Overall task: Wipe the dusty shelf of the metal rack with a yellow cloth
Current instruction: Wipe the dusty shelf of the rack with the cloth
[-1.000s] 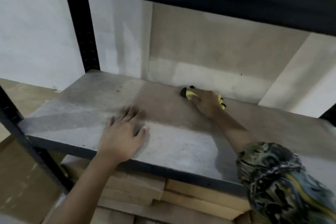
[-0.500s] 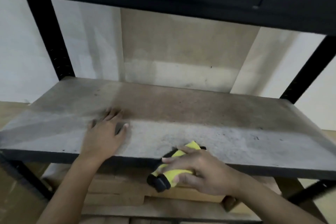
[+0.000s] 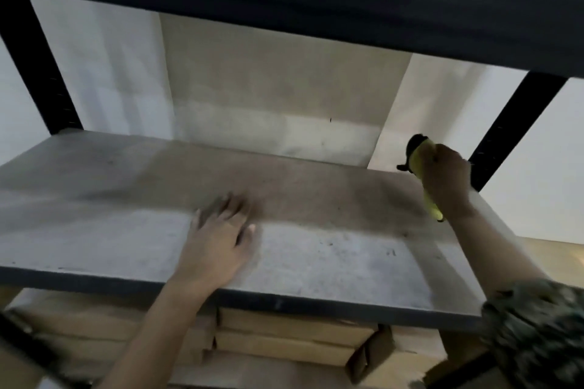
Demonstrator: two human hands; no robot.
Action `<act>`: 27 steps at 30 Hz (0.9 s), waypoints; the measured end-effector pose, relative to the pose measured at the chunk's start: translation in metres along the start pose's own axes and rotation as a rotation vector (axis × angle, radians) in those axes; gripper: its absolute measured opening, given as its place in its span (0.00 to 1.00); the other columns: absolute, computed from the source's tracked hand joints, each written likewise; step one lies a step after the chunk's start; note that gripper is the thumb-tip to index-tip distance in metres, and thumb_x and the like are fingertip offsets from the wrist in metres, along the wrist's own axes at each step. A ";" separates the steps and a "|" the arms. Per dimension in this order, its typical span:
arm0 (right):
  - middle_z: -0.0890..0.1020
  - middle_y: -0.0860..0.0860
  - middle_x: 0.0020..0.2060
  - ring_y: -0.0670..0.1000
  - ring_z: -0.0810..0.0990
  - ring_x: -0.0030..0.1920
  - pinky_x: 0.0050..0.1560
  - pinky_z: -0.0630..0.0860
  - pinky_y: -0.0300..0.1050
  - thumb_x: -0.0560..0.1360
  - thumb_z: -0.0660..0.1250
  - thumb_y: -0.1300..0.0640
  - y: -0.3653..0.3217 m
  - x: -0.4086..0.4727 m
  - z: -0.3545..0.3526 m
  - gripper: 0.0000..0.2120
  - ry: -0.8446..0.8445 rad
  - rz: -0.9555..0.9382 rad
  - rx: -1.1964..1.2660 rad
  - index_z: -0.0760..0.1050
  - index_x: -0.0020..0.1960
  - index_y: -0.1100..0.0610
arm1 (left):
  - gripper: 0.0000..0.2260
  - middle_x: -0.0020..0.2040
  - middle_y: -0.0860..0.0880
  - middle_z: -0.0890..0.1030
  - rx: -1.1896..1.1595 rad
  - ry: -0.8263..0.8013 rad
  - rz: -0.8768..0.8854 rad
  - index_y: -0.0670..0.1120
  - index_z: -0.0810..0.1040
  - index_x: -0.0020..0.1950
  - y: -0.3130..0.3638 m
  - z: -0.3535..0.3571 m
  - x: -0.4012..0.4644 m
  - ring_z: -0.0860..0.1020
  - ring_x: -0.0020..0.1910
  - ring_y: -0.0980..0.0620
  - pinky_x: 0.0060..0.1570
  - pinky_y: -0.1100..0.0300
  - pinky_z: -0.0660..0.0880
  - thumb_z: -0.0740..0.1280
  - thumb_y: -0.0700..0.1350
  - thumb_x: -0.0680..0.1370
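Our right hand (image 3: 447,178) grips the yellow cloth (image 3: 420,161) at the shelf's (image 3: 316,256) far right corner. Our left hand (image 3: 218,238) lies flat and open, well apart.

I'm seeing my left hand (image 3: 218,246) lying on the shelf (image 3: 331,262) at centre frame — my right hand (image 3: 447,178), with the cloth (image 3: 422,158), sitting at its far right corner; boxes (image 3: 294,338) lying below.

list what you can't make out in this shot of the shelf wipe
- Yellow cloth: mostly hidden under the right hand, head view; whether it touches the shelf is unclear.
- Cardboard boxes below: covered by the shelf and the left forearm.
- Rack post: top hidden by the upper shelf.
- Dust: blurred.
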State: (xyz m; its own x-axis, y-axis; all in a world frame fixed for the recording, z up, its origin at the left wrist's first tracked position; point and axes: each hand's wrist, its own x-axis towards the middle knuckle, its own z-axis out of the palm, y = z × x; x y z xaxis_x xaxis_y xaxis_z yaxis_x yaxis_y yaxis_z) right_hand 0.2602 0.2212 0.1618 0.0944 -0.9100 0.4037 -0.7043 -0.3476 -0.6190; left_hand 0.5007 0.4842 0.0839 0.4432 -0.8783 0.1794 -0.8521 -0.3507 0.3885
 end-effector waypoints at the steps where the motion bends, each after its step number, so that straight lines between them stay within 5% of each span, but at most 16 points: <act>1: 0.74 0.60 0.35 0.62 0.74 0.41 0.36 0.61 0.46 0.79 0.55 0.55 0.007 0.005 0.008 0.14 -0.027 0.031 -0.033 0.70 0.40 0.64 | 0.29 0.76 0.54 0.56 -0.002 0.003 -0.021 0.53 0.58 0.74 -0.002 0.001 0.001 0.49 0.76 0.56 0.73 0.50 0.48 0.43 0.57 0.74; 8: 0.79 0.65 0.54 0.64 0.77 0.55 0.51 0.71 0.51 0.79 0.56 0.55 -0.034 -0.001 0.105 0.14 -0.271 -0.136 -0.177 0.76 0.56 0.61 | 0.37 0.74 0.53 0.62 0.013 0.044 -0.005 0.49 0.63 0.73 -0.004 0.002 0.005 0.55 0.75 0.56 0.72 0.57 0.53 0.37 0.61 0.69; 12: 0.78 0.61 0.60 0.62 0.74 0.59 0.55 0.68 0.50 0.80 0.56 0.51 -0.083 -0.019 0.135 0.17 -0.456 -0.410 -0.153 0.74 0.61 0.58 | 0.29 0.73 0.54 0.64 -0.036 0.008 0.040 0.51 0.65 0.72 -0.018 -0.005 0.009 0.56 0.72 0.62 0.69 0.65 0.52 0.44 0.57 0.74; 19: 0.77 0.52 0.64 0.53 0.73 0.65 0.58 0.62 0.39 0.78 0.60 0.51 -0.085 -0.064 0.116 0.17 -0.678 -0.676 -0.083 0.72 0.66 0.49 | 0.27 0.74 0.55 0.62 -0.034 0.011 0.058 0.51 0.63 0.73 -0.021 -0.002 0.007 0.56 0.74 0.59 0.73 0.60 0.53 0.44 0.55 0.76; 24: 0.76 0.48 0.64 0.42 0.75 0.59 0.59 0.68 0.30 0.77 0.62 0.50 -0.083 -0.128 0.071 0.17 -0.959 -0.715 0.142 0.74 0.65 0.50 | 0.26 0.73 0.52 0.66 -0.027 0.034 0.081 0.49 0.68 0.71 -0.025 0.000 0.009 0.59 0.73 0.57 0.73 0.54 0.57 0.46 0.53 0.76; 27: 0.77 0.50 0.63 0.47 0.74 0.64 0.70 0.65 0.41 0.76 0.62 0.47 -0.068 -0.154 0.047 0.19 -1.028 -0.767 0.196 0.76 0.63 0.54 | 0.27 0.73 0.52 0.65 -0.007 0.036 0.074 0.49 0.67 0.71 -0.024 0.000 0.008 0.59 0.74 0.57 0.72 0.53 0.57 0.45 0.54 0.76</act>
State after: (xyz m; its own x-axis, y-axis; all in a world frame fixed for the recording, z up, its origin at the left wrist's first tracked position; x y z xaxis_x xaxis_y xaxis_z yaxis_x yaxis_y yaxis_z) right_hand 0.3269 0.3746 0.1102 0.9803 -0.1907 0.0520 -0.1250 -0.8018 -0.5844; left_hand 0.5247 0.4852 0.0759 0.3893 -0.8892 0.2403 -0.8810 -0.2833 0.3790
